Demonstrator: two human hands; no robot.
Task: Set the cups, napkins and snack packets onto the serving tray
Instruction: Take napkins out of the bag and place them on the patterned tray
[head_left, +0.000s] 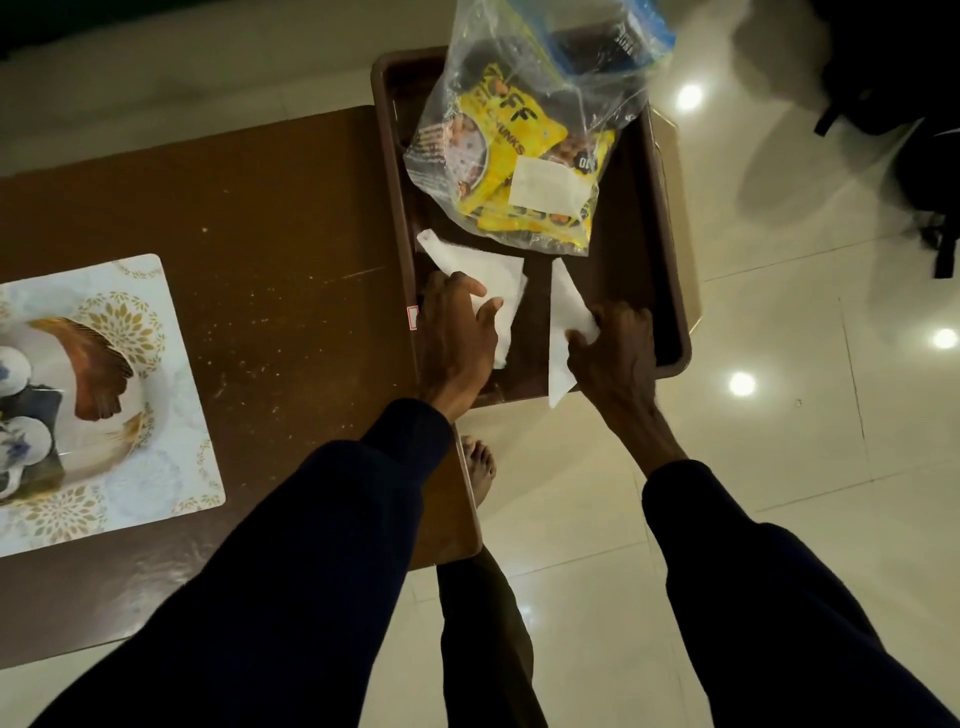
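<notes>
A dark brown serving tray (670, 291) sits at the right end of the brown table, overhanging its edge. In its far half lies a clear plastic bag (519, 135) holding yellow snack packets. Two white napkins lie in the near half. My left hand (454, 338) presses on the left napkin (496, 280), thumb and fingers over it. My right hand (615, 353) pinches the right napkin (563, 332), whose lower corner hangs over the tray's near rim. Cups (15, 400) with blue flowers show at the far left edge, on a plate.
A patterned white placemat (130, 467) lies on the left of the table (270, 218), carrying a gold-and-white plate with the cups. Glossy tiled floor lies to the right, with my bare foot (480, 467) below the table edge. A dark bag (909, 130) stands at the upper right.
</notes>
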